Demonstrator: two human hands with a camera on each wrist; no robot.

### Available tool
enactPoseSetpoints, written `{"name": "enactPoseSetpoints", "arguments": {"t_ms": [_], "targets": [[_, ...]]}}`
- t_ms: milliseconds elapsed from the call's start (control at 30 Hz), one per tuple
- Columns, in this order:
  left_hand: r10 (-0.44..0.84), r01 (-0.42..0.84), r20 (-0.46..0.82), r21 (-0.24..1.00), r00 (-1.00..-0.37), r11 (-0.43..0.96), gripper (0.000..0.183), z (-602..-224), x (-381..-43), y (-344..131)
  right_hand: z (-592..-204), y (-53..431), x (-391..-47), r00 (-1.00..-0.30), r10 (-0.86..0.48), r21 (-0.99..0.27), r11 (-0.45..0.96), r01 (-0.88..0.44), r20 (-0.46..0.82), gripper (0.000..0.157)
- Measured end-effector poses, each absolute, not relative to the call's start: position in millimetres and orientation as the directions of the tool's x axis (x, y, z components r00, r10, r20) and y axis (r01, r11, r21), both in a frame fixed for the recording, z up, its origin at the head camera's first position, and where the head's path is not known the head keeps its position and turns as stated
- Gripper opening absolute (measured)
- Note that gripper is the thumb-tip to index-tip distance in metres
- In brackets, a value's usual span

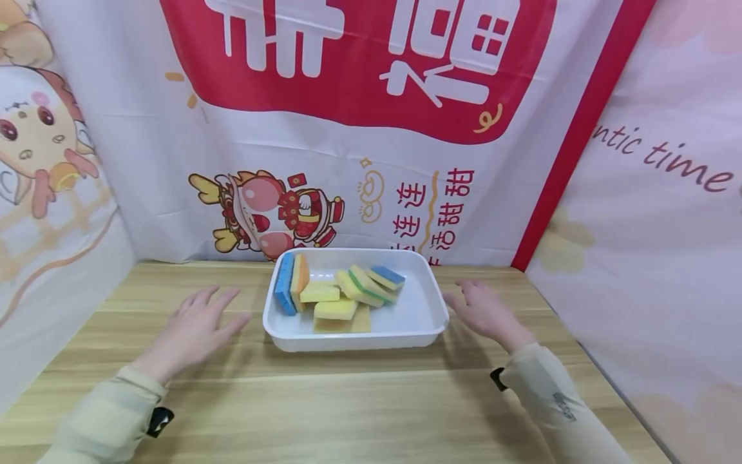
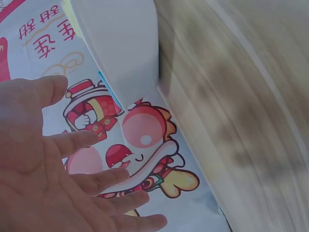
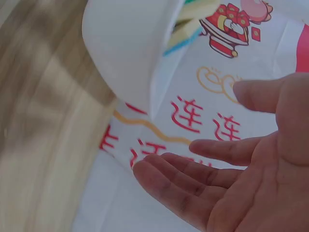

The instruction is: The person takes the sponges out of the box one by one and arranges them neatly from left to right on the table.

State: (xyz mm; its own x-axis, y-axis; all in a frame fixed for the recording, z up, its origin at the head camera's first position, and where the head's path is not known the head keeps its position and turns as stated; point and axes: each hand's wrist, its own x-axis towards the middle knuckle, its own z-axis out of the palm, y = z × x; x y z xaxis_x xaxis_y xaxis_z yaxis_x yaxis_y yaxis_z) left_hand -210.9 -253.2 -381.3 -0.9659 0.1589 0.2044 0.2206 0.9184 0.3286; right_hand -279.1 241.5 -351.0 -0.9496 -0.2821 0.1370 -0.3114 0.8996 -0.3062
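A left hand (image 1: 188, 335), fingers spread, and right hand (image 1: 484, 312), thumb apart from fingers, flank a white rectangular tray (image 1: 356, 343) (cut sponges (image 1: 336, 310) inside).

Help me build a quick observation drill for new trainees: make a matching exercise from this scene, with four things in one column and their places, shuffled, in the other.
Things
1. Left hand
2. Sponges
3. White tray
4. Right hand

Places (sides are the person's own)
A. On the wooden table, between the hands
B. Beside the tray's right end, holding nothing
C. Inside the tray
D. Off the tray's left end, holding nothing

Right pairs: 1-D, 2-C, 3-A, 4-B
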Motion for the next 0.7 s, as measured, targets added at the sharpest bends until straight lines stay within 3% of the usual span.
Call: {"name": "enactPoseSetpoints", "arguments": {"t_ms": [433,700], "targets": [[0.166,0.237,0.22,0.35,-0.961,0.906,0.08,-374.4,-220.8,-229.9,-371.2,220.3,-297.9,-0.975,-0.217,-0.418,0.882,-0.218,0.05,0.048],[0.184,0.258,0.228,0.361,-0.956,0.896,0.082,-363.7,-231.4,-208.9,-386.0,217.6,-301.8,-0.966,-0.228,-0.436,0.863,-0.257,0.118,0.036]]}}
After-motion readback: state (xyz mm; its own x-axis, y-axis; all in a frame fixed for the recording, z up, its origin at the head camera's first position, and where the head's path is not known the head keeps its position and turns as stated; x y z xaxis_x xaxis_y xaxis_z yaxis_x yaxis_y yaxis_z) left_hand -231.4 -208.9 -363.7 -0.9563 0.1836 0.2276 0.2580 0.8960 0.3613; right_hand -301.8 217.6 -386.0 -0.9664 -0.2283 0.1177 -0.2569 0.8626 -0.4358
